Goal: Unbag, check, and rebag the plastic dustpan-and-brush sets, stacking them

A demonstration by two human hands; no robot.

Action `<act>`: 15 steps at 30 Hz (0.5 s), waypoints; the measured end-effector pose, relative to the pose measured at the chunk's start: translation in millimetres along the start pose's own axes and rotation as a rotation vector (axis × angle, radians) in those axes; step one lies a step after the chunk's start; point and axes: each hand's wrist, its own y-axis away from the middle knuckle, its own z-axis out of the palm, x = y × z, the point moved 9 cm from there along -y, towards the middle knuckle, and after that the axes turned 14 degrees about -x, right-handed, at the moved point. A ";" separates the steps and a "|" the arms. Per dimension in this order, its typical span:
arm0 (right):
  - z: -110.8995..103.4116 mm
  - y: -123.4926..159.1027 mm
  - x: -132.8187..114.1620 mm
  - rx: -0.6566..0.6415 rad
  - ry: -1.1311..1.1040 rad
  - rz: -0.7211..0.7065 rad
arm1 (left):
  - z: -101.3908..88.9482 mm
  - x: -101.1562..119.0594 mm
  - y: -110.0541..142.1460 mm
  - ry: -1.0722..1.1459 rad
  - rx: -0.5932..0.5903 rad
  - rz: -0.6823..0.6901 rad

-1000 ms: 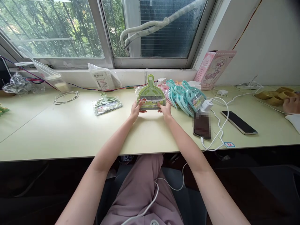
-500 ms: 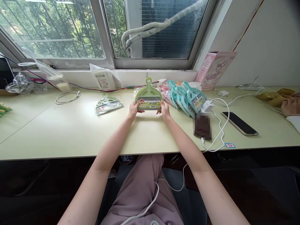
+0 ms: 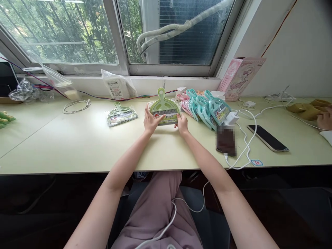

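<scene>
Between my two hands, above the table, is a green mini dustpan and brush set point(image 3: 163, 105) in clear wrap, its handle pointing away from me. My left hand point(image 3: 152, 120) grips its left side, thumb across the label and fingers along the edge. On the right edge, my right hand point(image 3: 182, 123) is closed with the thumb on the front. A second wrapped green dustpan set point(image 3: 121, 114) lies flat to the left. To the right is a pile of teal dustpan sets point(image 3: 206, 108), with pink dustpan sets point(image 3: 185, 101) partly hidden behind them.
A phone point(image 3: 226, 141) with a white charger point(image 3: 231, 118) and cable lies right of my arm, and another phone point(image 3: 268, 138) beyond it. A pink box point(image 3: 242, 77) stands by the wall. At far right, another person's hand point(image 3: 324, 120) is near yellowish-brown objects point(image 3: 308, 107). A coiled cable point(image 3: 76, 106) lies left.
The held green dustpan set has tilted and come slightly lower. My left hand has shifted its grip, its fingers rising along the left edge and its thumb now across the label.
</scene>
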 end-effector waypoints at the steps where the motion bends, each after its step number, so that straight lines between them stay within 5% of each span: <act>1: 1.1 0.7 -0.9 -0.003 0.002 -0.007 | 0.3 2.8 0.2 -0.033 -0.012 0.018; 6: -0.7 -0.2 0.7 -0.004 0.048 -0.005 | 9.2 -1.2 -3.3 -0.078 -0.125 0.003; 15: 8.4 -6.8 15.3 -0.076 -0.044 0.032 | 0.9 4.2 -8.1 0.024 -0.074 0.086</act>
